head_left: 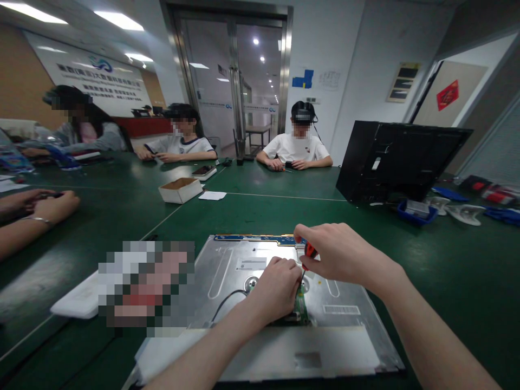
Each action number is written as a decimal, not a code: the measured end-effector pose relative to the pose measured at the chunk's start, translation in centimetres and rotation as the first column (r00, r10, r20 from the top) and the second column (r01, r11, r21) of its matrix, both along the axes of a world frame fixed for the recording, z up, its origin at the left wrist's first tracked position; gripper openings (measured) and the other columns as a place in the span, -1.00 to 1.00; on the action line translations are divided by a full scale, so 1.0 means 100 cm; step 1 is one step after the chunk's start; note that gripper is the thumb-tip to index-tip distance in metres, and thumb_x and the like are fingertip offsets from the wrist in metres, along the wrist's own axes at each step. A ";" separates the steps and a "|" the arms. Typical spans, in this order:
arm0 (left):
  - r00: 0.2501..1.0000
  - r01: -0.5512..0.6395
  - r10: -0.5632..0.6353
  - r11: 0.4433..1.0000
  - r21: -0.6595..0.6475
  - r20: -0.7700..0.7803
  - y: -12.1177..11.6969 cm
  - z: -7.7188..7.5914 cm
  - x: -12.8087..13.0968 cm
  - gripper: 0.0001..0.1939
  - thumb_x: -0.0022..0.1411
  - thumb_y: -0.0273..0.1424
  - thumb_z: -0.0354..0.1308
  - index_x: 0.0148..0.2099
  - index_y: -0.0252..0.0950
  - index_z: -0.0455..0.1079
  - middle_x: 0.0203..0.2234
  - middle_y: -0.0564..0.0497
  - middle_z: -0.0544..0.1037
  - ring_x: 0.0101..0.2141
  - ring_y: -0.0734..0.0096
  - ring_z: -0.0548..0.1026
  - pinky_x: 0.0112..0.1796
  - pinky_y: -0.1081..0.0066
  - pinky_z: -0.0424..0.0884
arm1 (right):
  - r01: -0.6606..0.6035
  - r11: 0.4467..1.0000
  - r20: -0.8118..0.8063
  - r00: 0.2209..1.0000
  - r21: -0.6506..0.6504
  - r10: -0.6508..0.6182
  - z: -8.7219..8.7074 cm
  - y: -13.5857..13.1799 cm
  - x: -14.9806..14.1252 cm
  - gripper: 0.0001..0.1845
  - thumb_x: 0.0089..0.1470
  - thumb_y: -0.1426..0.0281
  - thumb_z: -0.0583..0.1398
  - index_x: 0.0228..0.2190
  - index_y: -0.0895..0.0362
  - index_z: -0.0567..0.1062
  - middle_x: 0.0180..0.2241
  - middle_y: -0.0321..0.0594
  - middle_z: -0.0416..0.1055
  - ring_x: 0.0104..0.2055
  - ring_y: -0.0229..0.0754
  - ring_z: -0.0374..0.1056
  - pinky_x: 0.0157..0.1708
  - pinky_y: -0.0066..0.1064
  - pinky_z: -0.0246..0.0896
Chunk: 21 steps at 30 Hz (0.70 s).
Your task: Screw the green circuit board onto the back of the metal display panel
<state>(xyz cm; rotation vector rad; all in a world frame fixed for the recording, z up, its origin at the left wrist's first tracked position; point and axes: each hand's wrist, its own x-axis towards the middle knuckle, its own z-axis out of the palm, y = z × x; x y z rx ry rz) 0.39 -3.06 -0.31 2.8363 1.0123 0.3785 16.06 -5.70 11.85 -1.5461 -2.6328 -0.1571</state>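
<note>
Metal-backed panel (227, 265) lies flat on the green worktop (447, 281), right in front of you, back side up. Your right hand (343, 249) comes in from the right, fingers closed around a red-and-black screwdriver (311, 250). Shaft points down toward the green circuit board (301, 314) around the panel's middle; can't tell if the tip is seated, your left hand covers part of that spot. Left hand (276, 287) is curled over the board, knuckles up, fingertips hidden. Can't tell if it grips anything or just braces.

On the panel: blue circuit strip (252, 238) along the far edge, dark cable (225, 303) curving out to the left of your left hand, barcode label (342, 310) right of the board.

Left of the panel: white slab (79, 300), partly pixelated. Farther out: open box (181, 190) with a paper piece (212, 195) just beside it. Far right: black monitor (402, 157), back toward you, blue tray (410, 216) near its base. Co-worker's hands (52, 208) at far left hold something dark. Straight across, a person in a white T-shirt (298, 146) sits with both hands on small items.
</note>
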 end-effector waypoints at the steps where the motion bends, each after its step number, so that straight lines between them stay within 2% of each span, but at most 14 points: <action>1: 1.000 0.005 -0.005 1.000 -0.006 0.005 0.000 -0.001 0.000 -0.83 0.20 -0.57 0.00 -0.24 -0.32 0.40 -0.29 -0.10 0.53 -0.21 0.19 0.48 -0.16 0.23 0.32 | -0.030 0.999 -0.037 0.999 -0.021 0.029 0.001 -0.001 0.001 -0.81 0.03 0.42 0.20 -0.25 0.07 0.37 -0.38 -0.29 0.52 -0.41 -0.18 0.41 -0.55 -0.43 -0.14; 4: 1.000 0.008 -0.008 1.000 -0.016 0.012 0.001 -0.001 0.000 -0.82 0.19 -0.58 0.00 -0.24 -0.32 0.41 -0.30 -0.09 0.53 -0.23 0.19 0.48 -0.17 0.23 0.32 | -0.060 0.997 -0.076 0.996 -0.054 0.056 0.002 -0.004 0.003 -0.78 0.04 0.36 0.22 -0.22 0.06 0.38 -0.35 -0.31 0.53 -0.37 -0.17 0.41 -0.51 -0.43 -0.06; 8: 1.000 0.008 -0.008 1.000 -0.013 0.017 0.001 -0.002 0.000 -0.84 0.19 -0.59 0.01 -0.30 -0.31 0.40 -0.32 -0.07 0.55 -0.27 0.19 0.50 -0.17 0.22 0.33 | 0.034 0.999 -0.005 0.999 -0.013 -0.034 0.003 -0.004 0.000 -0.67 0.16 0.05 0.15 -0.22 0.02 0.47 -0.45 -0.25 0.52 -0.42 -0.12 0.42 -0.54 -0.41 -0.10; 10: 1.000 0.008 -0.008 1.000 -0.012 0.014 0.001 -0.002 0.000 -0.85 0.19 -0.58 0.02 -0.30 -0.32 0.40 -0.30 -0.09 0.55 -0.26 0.17 0.50 -0.18 0.22 0.34 | 0.050 0.999 0.022 0.999 -0.011 -0.050 0.002 -0.003 -0.002 -0.70 0.20 0.08 0.12 -0.26 0.01 0.49 -0.46 -0.24 0.52 -0.44 -0.14 0.41 -0.55 -0.41 -0.12; 13: 1.000 0.011 -0.011 1.000 -0.020 -0.003 0.001 -0.002 0.000 -0.85 0.20 -0.57 0.02 -0.26 -0.33 0.41 -0.29 -0.11 0.55 -0.24 0.16 0.49 -0.21 0.24 0.35 | 0.038 0.999 0.024 0.999 -0.035 -0.038 0.002 -0.003 -0.002 -0.86 0.15 0.30 0.16 -0.25 0.03 0.47 -0.44 -0.25 0.52 -0.43 -0.15 0.41 -0.54 -0.41 -0.12; 16: 1.000 0.020 -0.020 0.999 -0.035 0.003 0.001 0.000 0.001 -0.82 0.20 -0.58 0.01 -0.22 -0.34 0.42 -0.28 -0.11 0.53 -0.23 0.17 0.48 -0.22 0.25 0.36 | 0.000 0.999 -0.014 1.000 -0.054 0.000 0.003 -0.005 0.001 -0.79 0.07 0.40 0.17 -0.20 0.04 0.43 -0.38 -0.27 0.53 -0.38 -0.14 0.43 -0.52 -0.41 -0.08; 19: 1.000 0.017 -0.017 0.999 -0.042 -0.002 0.000 0.001 0.000 -0.82 0.19 -0.59 0.01 -0.22 -0.32 0.41 -0.28 -0.10 0.52 -0.23 0.16 0.47 -0.23 0.24 0.35 | -0.007 0.998 -0.016 1.000 -0.060 0.006 0.004 -0.007 0.004 -0.74 0.06 0.36 0.20 -0.15 0.04 0.41 -0.35 -0.27 0.54 -0.33 -0.10 0.44 -0.51 -0.40 -0.06; 21: 1.000 0.021 -0.021 0.999 -0.041 -0.006 0.000 0.001 0.000 -0.84 0.19 -0.58 0.01 -0.25 -0.31 0.40 -0.27 -0.10 0.52 -0.23 0.16 0.47 -0.23 0.24 0.35 | 0.029 0.998 0.015 0.999 -0.054 -0.028 0.005 -0.007 0.004 -0.74 0.10 0.24 0.20 -0.16 0.03 0.44 -0.38 -0.25 0.54 -0.36 -0.07 0.45 -0.53 -0.40 -0.08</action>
